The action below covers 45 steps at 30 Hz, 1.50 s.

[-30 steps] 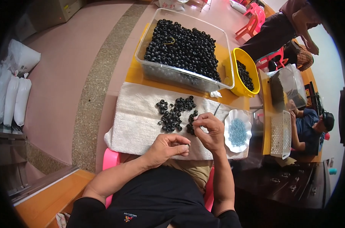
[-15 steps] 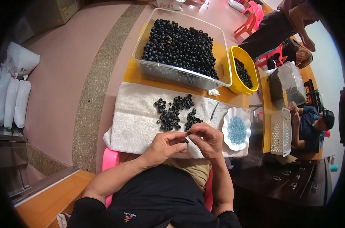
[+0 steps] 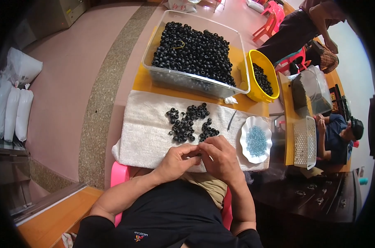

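My left hand point(image 3: 177, 162) is closed in a pinch over the near part of a white towel. Between its thumb and fingers a small black round part point(image 3: 199, 155) shows, mostly covered. Against it, my right hand point(image 3: 221, 156) presses with thumb and fingers together; what these fingertips hold is hidden. Just beyond both hands lies a loose group of black hollow round parts point(image 3: 186, 123) on the towel point(image 3: 144, 124). To the right, a white wavy-rimmed dish point(image 3: 244, 144) holds many tiny pale blue clear pieces point(image 3: 257, 139). A thin dark stick point(image 3: 231, 120) lies left of the dish.
A large clear bin point(image 3: 154, 74) full of similar black parts stands beyond the towel, beside a yellow tub point(image 3: 268, 98) holding more. Two other people are at the right, one near a white perforated basket point(image 3: 305, 144). White sacks point(image 3: 11, 111) stand far left.
My right hand has moved slightly left and turned over toward my left hand, its fingertips now meeting the left's. The small dark bit in its pinch is now hidden.
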Tool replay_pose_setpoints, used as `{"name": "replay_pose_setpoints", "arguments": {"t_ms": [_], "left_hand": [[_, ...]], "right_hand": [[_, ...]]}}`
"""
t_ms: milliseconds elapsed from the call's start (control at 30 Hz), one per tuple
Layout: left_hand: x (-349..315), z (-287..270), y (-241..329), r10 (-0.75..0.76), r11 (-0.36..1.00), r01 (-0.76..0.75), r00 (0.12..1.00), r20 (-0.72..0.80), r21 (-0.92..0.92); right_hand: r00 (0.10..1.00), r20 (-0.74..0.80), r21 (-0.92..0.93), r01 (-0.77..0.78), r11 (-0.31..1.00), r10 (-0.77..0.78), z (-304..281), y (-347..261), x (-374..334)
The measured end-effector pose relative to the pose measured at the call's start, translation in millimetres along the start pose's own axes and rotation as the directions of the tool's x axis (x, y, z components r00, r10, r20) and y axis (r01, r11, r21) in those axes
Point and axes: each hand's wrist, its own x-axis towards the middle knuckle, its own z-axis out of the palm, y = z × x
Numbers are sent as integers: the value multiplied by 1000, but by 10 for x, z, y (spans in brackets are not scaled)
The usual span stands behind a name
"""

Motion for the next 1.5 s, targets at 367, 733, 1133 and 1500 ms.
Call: {"name": "replay_pose_setpoints", "arguments": {"t_ms": [367, 733, 1133, 1500], "left_hand": [[2, -24, -31, 14, 1000, -14, 1000, -5, 24], [-2, -16, 21, 59, 994, -57, 998, -18, 95], [18, -35, -19, 69, 996, -66, 996, -57, 68], [5, -54, -34, 78, 991, -73, 996, -40, 109]], "right_hand": [[984, -62, 308, -141, 941, 168, 110, 77, -142], [965, -3, 462, -230, 857, 260, 152, 135, -189], [950, -40, 467, -255, 847, 308, 170, 80, -182], [895, 148, 678, -402, 616, 421, 186, 179, -277]]}}
